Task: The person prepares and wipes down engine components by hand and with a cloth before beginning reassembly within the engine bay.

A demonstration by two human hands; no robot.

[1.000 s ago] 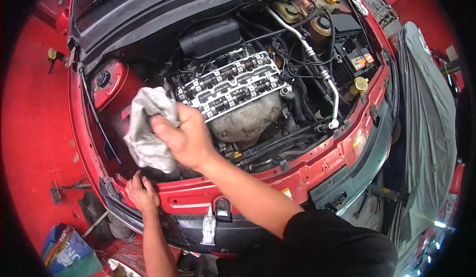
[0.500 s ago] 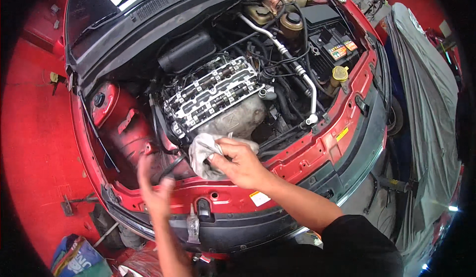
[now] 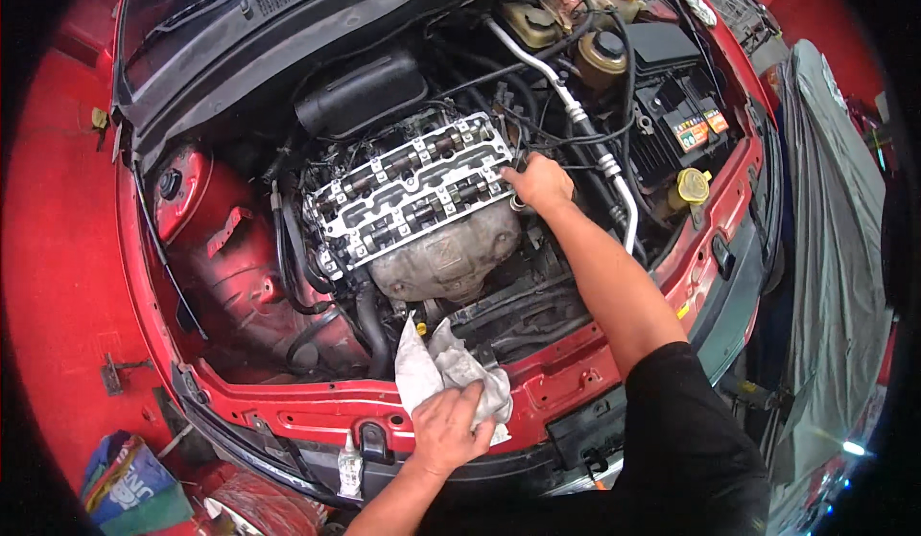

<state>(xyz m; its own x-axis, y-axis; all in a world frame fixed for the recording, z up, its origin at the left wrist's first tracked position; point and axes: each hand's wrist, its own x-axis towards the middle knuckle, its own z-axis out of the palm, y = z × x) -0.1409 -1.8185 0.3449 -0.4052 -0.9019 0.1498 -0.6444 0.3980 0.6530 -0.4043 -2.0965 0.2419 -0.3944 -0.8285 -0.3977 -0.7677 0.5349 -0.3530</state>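
Note:
Near the front edge of the engine bay, my left hand (image 3: 448, 431) is closed on a crumpled whitish rag (image 3: 484, 383), which drapes over the red front panel. My right hand (image 3: 542, 183) reaches to the right end of the exposed cylinder head (image 3: 413, 183), thumb against its edge. Its other fingers are curled and partly hidden, so what they pinch, if anything, does not show. Camshafts lie within the head's bare, shiny sealing rim. Just in front of the head sits a metal heat shield (image 3: 446, 253).
A small clear tube (image 3: 350, 464) stands on the front bumper. To the right are a silver pipe (image 3: 576, 109), a battery (image 3: 681, 119), a yellow cap (image 3: 693, 186) and a reservoir (image 3: 602, 57). Black hoses (image 3: 372, 320) run at the head's left front. A grey cover (image 3: 835, 248) hangs at far right.
The rag has passed from my right hand to my left. My right hand has moved forward to the cylinder head's right end; my left has moved right. The view has shifted slightly.

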